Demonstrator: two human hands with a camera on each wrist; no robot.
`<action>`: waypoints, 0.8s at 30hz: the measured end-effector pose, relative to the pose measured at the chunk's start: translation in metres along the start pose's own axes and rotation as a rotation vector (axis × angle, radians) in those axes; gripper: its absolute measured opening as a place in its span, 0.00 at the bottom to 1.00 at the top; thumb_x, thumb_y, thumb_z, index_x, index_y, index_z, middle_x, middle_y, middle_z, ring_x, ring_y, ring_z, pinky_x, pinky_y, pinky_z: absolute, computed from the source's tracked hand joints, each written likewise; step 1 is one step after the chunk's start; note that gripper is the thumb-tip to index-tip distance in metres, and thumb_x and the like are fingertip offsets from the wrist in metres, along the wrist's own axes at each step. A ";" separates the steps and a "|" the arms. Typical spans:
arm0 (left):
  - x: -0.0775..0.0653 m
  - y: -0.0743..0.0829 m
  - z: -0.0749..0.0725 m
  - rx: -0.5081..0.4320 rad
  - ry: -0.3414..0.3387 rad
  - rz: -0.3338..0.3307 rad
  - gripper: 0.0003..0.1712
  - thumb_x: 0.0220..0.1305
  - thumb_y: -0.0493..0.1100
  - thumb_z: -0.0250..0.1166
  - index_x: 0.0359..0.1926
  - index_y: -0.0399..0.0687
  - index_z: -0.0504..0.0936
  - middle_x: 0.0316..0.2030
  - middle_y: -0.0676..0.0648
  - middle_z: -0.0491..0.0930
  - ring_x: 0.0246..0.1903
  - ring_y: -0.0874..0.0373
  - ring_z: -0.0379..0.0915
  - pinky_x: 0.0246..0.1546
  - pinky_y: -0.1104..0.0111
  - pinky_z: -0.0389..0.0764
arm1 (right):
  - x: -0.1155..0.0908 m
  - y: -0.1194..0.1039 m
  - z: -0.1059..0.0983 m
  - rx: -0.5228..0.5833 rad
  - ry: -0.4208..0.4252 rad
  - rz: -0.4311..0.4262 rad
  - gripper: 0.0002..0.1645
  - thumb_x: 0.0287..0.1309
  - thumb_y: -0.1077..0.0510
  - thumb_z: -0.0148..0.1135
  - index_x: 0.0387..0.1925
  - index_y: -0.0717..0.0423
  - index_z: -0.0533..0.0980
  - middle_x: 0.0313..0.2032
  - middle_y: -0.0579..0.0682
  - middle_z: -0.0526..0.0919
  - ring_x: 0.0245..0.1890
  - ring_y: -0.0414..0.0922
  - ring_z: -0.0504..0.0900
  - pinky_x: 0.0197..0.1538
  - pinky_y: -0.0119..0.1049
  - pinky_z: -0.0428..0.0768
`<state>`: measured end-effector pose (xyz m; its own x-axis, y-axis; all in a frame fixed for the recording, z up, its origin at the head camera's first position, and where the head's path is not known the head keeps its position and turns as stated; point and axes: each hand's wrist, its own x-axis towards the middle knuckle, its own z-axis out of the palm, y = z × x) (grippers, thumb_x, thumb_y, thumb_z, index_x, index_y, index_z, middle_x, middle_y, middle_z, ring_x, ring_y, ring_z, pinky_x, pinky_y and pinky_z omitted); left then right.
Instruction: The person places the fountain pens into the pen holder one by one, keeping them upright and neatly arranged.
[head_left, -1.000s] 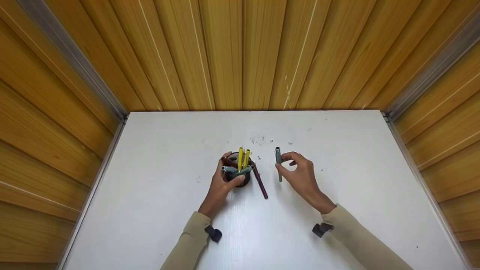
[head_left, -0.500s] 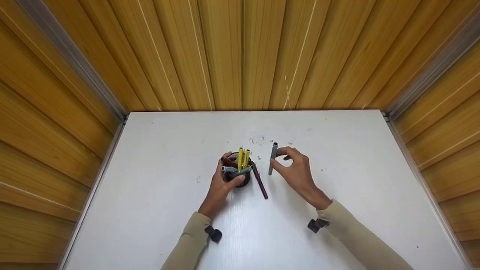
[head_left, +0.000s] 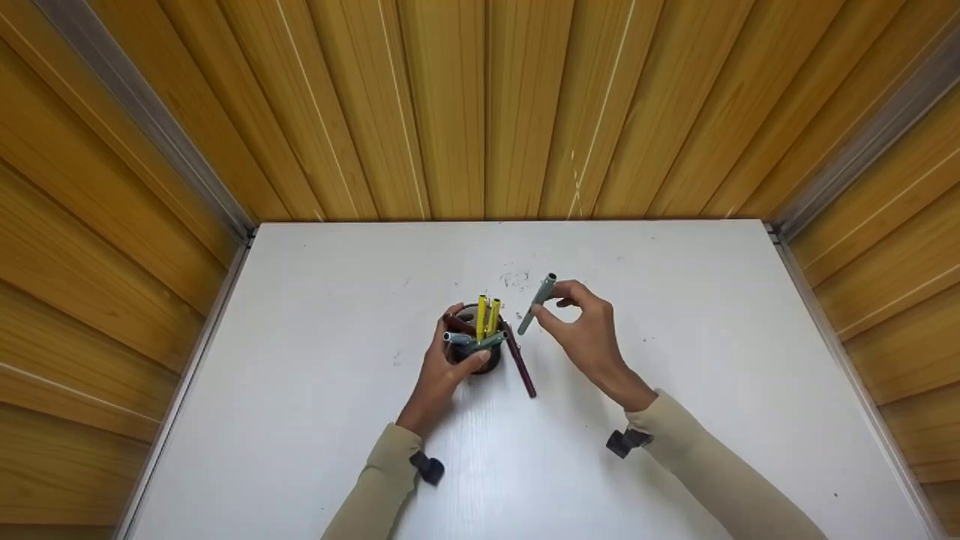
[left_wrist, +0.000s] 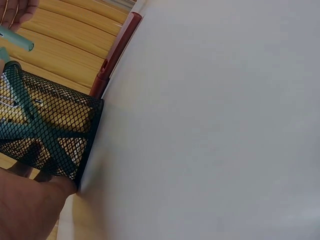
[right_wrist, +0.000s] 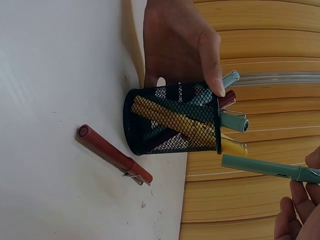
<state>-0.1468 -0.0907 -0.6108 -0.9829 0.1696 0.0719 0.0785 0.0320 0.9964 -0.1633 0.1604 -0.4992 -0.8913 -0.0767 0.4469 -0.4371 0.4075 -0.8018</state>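
Observation:
My left hand (head_left: 437, 379) grips a black mesh pen cup (right_wrist: 129, 125) that stands upright on the table, its thumb at the near side of the rim. Two yellow pens (head_left: 481, 319), a light blue pen (right_wrist: 231, 78), a dark red pen (right_wrist: 227, 99) and a green pen (right_wrist: 234, 121) lean in the cup. Between thumb and fingers, my right hand (head_left: 589, 334) pinches another green pen (right_wrist: 265, 167), tilted, its lower end pointing at the cup from the right and above the table. Beside the cup on the tabletop lies a red pen (right_wrist: 112, 155).
The white table (head_left: 300, 360) carries a few small dark marks near its back middle. Wooden panel walls (head_left: 450, 112) rise at the back and both sides. A small black camera (head_left: 427, 466) sits on each wrist.
My right hand has moved left and slightly away from me with the green pen, bringing it nearer the cup and tilting it further. The left hand and cup have stayed in place.

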 end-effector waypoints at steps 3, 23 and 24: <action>0.000 -0.001 0.000 0.008 -0.001 -0.008 0.53 0.71 0.53 0.76 0.88 0.63 0.56 0.79 0.50 0.67 0.80 0.52 0.61 0.81 0.45 0.57 | 0.002 -0.003 0.002 0.021 0.005 0.011 0.12 0.64 0.65 0.79 0.48 0.59 0.86 0.44 0.48 0.92 0.49 0.51 0.87 0.57 0.47 0.82; 0.000 0.000 -0.001 -0.008 -0.007 0.004 0.51 0.71 0.53 0.76 0.85 0.75 0.58 0.79 0.50 0.67 0.78 0.52 0.64 0.80 0.44 0.59 | -0.002 0.001 0.032 0.056 -0.087 0.072 0.11 0.66 0.62 0.79 0.48 0.55 0.86 0.45 0.45 0.91 0.52 0.48 0.86 0.59 0.52 0.82; 0.000 0.000 -0.001 -0.009 -0.007 0.002 0.50 0.71 0.54 0.76 0.85 0.75 0.58 0.79 0.50 0.68 0.78 0.53 0.64 0.80 0.45 0.59 | -0.003 0.003 0.033 0.053 -0.093 0.077 0.11 0.66 0.61 0.79 0.48 0.54 0.86 0.45 0.45 0.91 0.52 0.48 0.87 0.59 0.54 0.82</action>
<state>-0.1465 -0.0917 -0.6106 -0.9815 0.1770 0.0733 0.0786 0.0231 0.9966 -0.1660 0.1312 -0.5157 -0.9286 -0.1319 0.3468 -0.3707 0.3670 -0.8531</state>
